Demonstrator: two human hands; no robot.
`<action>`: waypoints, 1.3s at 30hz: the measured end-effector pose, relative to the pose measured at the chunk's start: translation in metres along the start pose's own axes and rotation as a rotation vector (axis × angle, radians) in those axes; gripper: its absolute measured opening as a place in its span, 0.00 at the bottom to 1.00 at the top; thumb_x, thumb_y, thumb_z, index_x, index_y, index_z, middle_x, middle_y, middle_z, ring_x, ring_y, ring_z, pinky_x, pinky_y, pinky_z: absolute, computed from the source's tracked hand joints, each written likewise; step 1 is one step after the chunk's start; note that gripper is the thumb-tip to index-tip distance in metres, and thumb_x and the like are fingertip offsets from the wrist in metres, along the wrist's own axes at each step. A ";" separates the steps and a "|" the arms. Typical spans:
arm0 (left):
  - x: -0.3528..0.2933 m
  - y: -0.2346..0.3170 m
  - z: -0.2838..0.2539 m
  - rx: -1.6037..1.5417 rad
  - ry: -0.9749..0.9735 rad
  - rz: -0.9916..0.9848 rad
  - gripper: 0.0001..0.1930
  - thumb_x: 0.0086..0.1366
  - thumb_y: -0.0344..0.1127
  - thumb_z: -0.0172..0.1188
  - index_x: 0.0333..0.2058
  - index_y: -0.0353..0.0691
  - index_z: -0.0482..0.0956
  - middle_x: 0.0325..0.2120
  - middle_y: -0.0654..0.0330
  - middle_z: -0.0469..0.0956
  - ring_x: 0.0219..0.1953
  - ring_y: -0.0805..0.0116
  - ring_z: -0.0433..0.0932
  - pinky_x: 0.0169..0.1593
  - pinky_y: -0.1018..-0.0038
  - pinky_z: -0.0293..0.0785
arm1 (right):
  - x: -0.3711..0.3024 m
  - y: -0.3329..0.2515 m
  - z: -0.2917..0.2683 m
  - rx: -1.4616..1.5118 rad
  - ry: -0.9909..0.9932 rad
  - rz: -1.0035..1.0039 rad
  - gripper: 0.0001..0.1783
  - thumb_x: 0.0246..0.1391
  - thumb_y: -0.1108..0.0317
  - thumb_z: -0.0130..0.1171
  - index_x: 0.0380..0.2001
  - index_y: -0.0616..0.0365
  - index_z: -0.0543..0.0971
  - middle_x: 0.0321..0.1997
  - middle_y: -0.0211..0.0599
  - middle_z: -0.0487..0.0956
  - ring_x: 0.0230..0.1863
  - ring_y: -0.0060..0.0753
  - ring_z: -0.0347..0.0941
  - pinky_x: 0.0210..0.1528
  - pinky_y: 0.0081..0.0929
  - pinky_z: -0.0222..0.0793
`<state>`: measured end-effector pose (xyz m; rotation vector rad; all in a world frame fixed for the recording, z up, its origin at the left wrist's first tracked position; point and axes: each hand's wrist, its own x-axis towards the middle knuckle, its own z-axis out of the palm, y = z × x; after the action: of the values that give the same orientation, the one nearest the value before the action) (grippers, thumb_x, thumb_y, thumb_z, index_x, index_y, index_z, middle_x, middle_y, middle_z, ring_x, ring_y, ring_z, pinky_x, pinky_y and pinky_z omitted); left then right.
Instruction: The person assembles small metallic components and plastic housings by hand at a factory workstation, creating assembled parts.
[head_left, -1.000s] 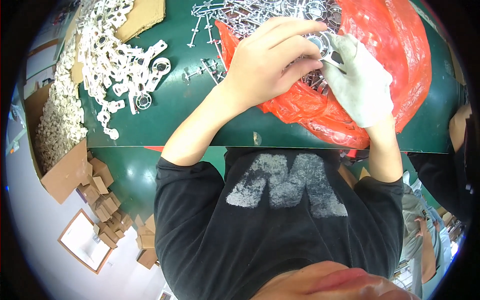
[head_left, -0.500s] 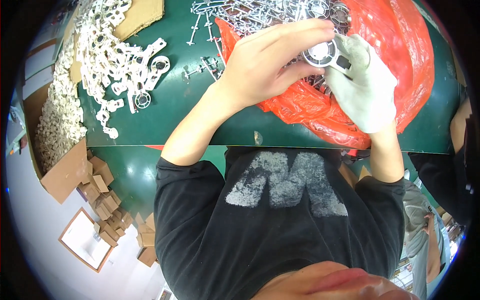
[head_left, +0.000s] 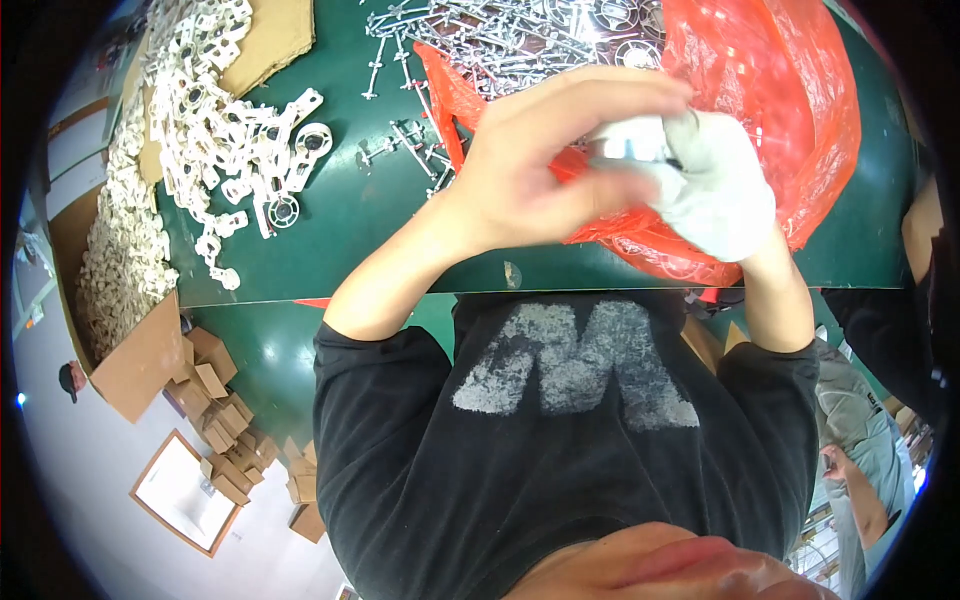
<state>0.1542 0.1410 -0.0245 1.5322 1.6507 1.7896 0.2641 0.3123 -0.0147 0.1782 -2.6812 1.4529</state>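
My bare left hand (head_left: 555,175) and my right hand (head_left: 715,195), which wears a white glove, meet above a red plastic bag (head_left: 795,90) on the green table (head_left: 340,220). Between them is a small silvery metal part (head_left: 630,150), blurred by motion. The gloved fingers grip it from the right, and my left fingers close over it from the left. A heap of shiny metal rods and round parts (head_left: 500,40) lies on and beside the bag, just beyond my hands.
White plastic brackets (head_left: 230,150) spread over the table's left side, partly on a cardboard sheet (head_left: 280,40). A cardboard box (head_left: 120,270) of white pieces stands at the left edge. Small cartons (head_left: 220,400) lie on the floor. Another person (head_left: 860,440) is at the right.
Both hands have drawn closer together and nearer to me with the metal part. My left fingers have curled further over it, and the part now looks blurred.
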 end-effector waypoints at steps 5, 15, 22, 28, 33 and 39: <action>0.004 0.003 0.000 -0.204 0.045 -0.016 0.14 0.55 0.19 0.69 0.43 0.33 0.85 0.46 0.54 0.85 0.55 0.59 0.82 0.57 0.67 0.80 | -0.004 0.000 0.006 -0.213 0.079 -0.099 0.13 0.55 0.59 0.66 0.43 0.48 0.84 0.31 0.38 0.83 0.33 0.47 0.82 0.36 0.39 0.78; 0.036 -0.027 -0.083 0.025 0.230 -0.600 0.12 0.71 0.39 0.60 0.38 0.35 0.84 0.24 0.67 0.77 0.28 0.77 0.74 0.35 0.79 0.71 | 0.002 -0.007 0.005 0.096 0.226 0.328 0.23 0.60 0.69 0.64 0.58 0.60 0.78 0.32 0.32 0.81 0.29 0.16 0.74 0.35 0.17 0.72; 0.027 -0.019 -0.174 0.100 0.624 -0.514 0.18 0.72 0.43 0.59 0.49 0.33 0.82 0.37 0.54 0.85 0.44 0.62 0.84 0.47 0.70 0.80 | 0.007 -0.010 0.007 -0.011 0.062 0.315 0.19 0.65 0.68 0.58 0.58 0.61 0.79 0.36 0.38 0.83 0.37 0.23 0.78 0.47 0.23 0.74; -0.092 0.028 -0.223 1.424 -0.004 -1.028 0.23 0.58 0.47 0.69 0.48 0.41 0.83 0.39 0.51 0.83 0.44 0.51 0.80 0.49 0.60 0.77 | 0.009 -0.010 0.007 -0.042 0.065 0.288 0.19 0.65 0.69 0.58 0.57 0.62 0.79 0.43 0.44 0.85 0.45 0.28 0.82 0.53 0.26 0.75; -0.128 0.033 -0.218 1.429 0.081 -0.861 0.30 0.59 0.49 0.70 0.58 0.48 0.77 0.40 0.58 0.85 0.55 0.52 0.76 0.61 0.56 0.69 | 0.009 -0.013 0.005 -0.133 0.003 0.269 0.18 0.65 0.69 0.58 0.56 0.61 0.79 0.46 0.45 0.85 0.47 0.28 0.82 0.53 0.26 0.74; -0.149 0.022 -0.200 1.662 0.154 -0.656 0.28 0.61 0.52 0.69 0.54 0.41 0.79 0.41 0.54 0.85 0.53 0.50 0.79 0.66 0.37 0.53 | 0.006 -0.009 0.005 -0.057 0.009 0.249 0.18 0.65 0.68 0.59 0.56 0.61 0.79 0.44 0.46 0.85 0.47 0.30 0.83 0.53 0.27 0.75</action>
<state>0.0639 -0.0921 -0.0399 0.7767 3.3769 -0.1022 0.2588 0.3034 -0.0091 -0.1727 -2.8154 1.4292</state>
